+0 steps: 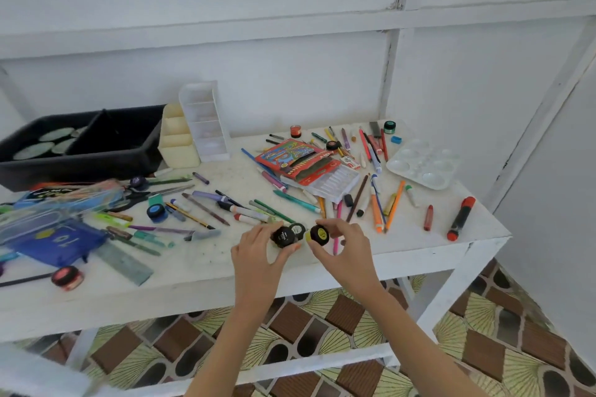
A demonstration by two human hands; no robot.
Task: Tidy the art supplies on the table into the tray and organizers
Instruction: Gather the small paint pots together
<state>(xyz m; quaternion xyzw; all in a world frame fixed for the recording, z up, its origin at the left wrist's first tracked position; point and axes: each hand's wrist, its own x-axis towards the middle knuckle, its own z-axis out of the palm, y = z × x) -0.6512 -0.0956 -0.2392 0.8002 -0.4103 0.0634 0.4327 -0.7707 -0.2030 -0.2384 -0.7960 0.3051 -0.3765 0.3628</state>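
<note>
Near table's (200,271) front edge: left hand (258,255) pinches a black-lidded paint pot (283,236); right hand (345,251) pinches a yellow one (317,234). Step appears to be gathering pots. Next likely calls for carrying both leftward to the black tray (96,167), far left.

- There is one view, from a wide-angle camera worn on the person's head.
- It faces forward and down onto the white table (225,264) from its front edge, close enough that both forearms reach in from the bottom.
- The wall (290,74) behind fills the upper half; patterned floor (322,348) shows under the table.
- Straight edges bow toward the frame borders.
</note>
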